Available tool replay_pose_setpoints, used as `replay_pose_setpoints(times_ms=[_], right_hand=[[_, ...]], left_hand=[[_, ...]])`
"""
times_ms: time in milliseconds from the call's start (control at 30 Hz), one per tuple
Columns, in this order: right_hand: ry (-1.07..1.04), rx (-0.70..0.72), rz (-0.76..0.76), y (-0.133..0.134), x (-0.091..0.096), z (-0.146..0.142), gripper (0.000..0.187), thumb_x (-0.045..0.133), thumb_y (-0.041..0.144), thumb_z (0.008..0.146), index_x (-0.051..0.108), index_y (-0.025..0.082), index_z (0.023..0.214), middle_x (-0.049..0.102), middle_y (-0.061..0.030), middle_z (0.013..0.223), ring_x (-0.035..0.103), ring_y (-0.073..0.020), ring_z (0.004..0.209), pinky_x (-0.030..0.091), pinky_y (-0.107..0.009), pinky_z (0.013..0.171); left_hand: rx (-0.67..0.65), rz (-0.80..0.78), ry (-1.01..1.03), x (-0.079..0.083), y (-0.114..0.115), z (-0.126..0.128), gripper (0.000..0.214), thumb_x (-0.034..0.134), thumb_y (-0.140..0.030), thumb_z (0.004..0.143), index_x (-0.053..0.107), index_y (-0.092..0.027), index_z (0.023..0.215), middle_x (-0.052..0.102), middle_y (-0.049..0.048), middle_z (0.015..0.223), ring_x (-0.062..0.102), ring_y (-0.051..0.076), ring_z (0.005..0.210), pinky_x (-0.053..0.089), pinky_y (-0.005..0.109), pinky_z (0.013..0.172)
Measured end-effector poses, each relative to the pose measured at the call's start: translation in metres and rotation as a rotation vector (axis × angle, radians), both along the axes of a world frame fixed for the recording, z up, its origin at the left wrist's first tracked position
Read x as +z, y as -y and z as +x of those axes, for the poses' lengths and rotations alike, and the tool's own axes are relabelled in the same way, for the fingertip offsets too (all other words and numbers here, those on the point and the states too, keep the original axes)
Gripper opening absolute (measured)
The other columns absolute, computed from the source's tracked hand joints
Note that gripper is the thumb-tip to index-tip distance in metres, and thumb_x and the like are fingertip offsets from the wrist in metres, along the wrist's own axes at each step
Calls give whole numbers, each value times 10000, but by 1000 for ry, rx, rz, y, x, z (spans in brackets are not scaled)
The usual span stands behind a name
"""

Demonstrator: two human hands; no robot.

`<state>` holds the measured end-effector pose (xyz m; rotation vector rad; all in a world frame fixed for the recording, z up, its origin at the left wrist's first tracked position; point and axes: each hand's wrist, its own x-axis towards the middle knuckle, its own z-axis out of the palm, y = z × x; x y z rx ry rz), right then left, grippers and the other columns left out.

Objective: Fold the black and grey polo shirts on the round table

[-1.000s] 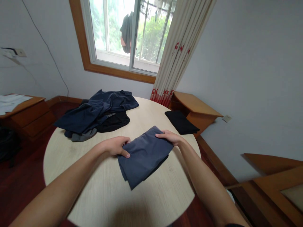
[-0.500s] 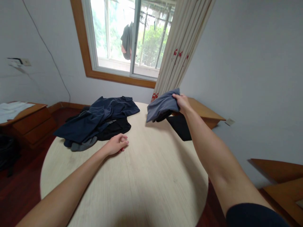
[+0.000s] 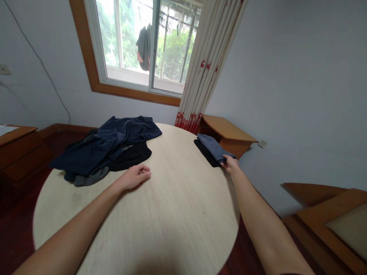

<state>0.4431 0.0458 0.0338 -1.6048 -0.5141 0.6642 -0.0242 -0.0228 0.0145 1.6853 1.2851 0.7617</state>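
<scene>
At the table's right edge, my right hand (image 3: 230, 164) pinches the near corner of a folded grey-blue garment (image 3: 213, 146). That garment lies on top of a folded black garment (image 3: 207, 153), with their edges slightly offset. My left hand (image 3: 137, 176) rests on the tabletop, its fingers loosely curled, holding nothing. Just beyond it is a loose pile of clothes: a dark navy garment (image 3: 100, 143) spread over the top, a black piece (image 3: 132, 157) beneath on the right, and a grey piece (image 3: 93, 178) poking out at the near left.
Everything lies on a round pale wooden table (image 3: 160, 214). Behind its right edge stands a brown wooden cabinet (image 3: 229, 128), near a floral curtain (image 3: 197, 84) and a window. Wooden drawers (image 3: 23, 152) are at left, a wooden chair-like piece (image 3: 323, 206) at lower right.
My right hand has lowered the grey-blue garment from the air onto the folded black one at the right. My left hand stays by the pile. The view has shifted slightly right.
</scene>
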Motion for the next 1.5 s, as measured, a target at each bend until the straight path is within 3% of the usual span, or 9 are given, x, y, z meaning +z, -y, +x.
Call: replay_pose_setpoints(times_ms=[100, 200, 400, 733, 900, 1000, 1167, 1300, 1500], right_hand=[[155, -13, -93, 8, 11, 5, 414, 707, 151, 780, 557, 127, 1165, 668, -159, 1033, 680, -243, 927, 593, -352, 761], [500, -29, -158, 4, 34, 3, 697, 764, 260, 775, 456, 100, 1380, 481, -283, 1388, 476, -361, 1318, 451, -438, 1048], [1273, 251, -216, -31, 44, -27, 571, 500, 389, 958, 440, 102, 1448, 393, -220, 1543, 337, -332, 1444, 244, -516, 1188], [1264, 462, -309, -36, -10, -73, 531, 588, 278, 907, 498, 112, 1403, 349, -256, 1568, 248, -398, 1485, 71, -641, 1190], [1354, 735, -195, -14, -19, -143, 531, 551, 371, 930, 506, 161, 1415, 393, -195, 1562, 314, -349, 1465, 175, -567, 1199], [1344, 921, -246, 5, -27, -181, 570, 562, 438, 919, 534, 123, 1393, 393, -214, 1557, 355, -375, 1438, 264, -554, 1165], [1297, 898, -208, 23, -36, -200, 539, 436, 459, 989, 518, 155, 1427, 408, -173, 1561, 364, -324, 1448, 280, -497, 1175], [1288, 933, -157, 22, -39, -190, 560, 456, 474, 984, 525, 143, 1431, 413, -168, 1559, 360, -310, 1455, 268, -466, 1190], [1242, 994, -101, 17, -44, -176, 573, 488, 456, 973, 528, 110, 1429, 414, -178, 1556, 349, -288, 1466, 254, -445, 1205]], left_hand=[[-4, 44, -50, 2, 1, -1, 516, 617, -626, 691, 664, -167, 923, 631, 9, 647, 572, 177, 581, 418, 280, 544], [-8, 90, -82, 3, 3, 0, 507, 595, -625, 699, 682, -164, 894, 649, 25, 670, 594, 194, 640, 438, 293, 599], [7, 111, -134, 9, 7, 3, 460, 610, -572, 712, 707, -164, 899, 663, 31, 724, 592, 194, 675, 444, 294, 638], [-14, 130, -110, 10, 7, 3, 340, 661, -522, 731, 726, -202, 828, 674, 26, 717, 585, 195, 641, 424, 279, 608], [43, 159, -362, 42, -9, 7, 298, 689, -511, 732, 728, -235, 837, 735, 98, 900, 672, 305, 899, 456, 307, 702], [-201, -83, -397, 75, -13, 1, 462, 854, -483, 520, 746, -259, 910, 757, 104, 939, 699, 340, 918, 498, 339, 735], [-548, -371, -68, 101, 2, -14, 814, 932, -453, 381, 729, -271, 1148, 736, 135, 1137, 714, 328, 952, 536, 380, 785], [-170, 77, 35, 84, -4, -23, 669, 784, -617, 635, 714, -184, 1141, 721, 156, 1155, 668, 320, 1057, 501, 429, 931], [570, 685, -520, 51, -26, -52, 286, 634, -333, 874, 706, -214, 1124, 558, 141, 1414, 443, 359, 1337, 264, 560, 1142]])
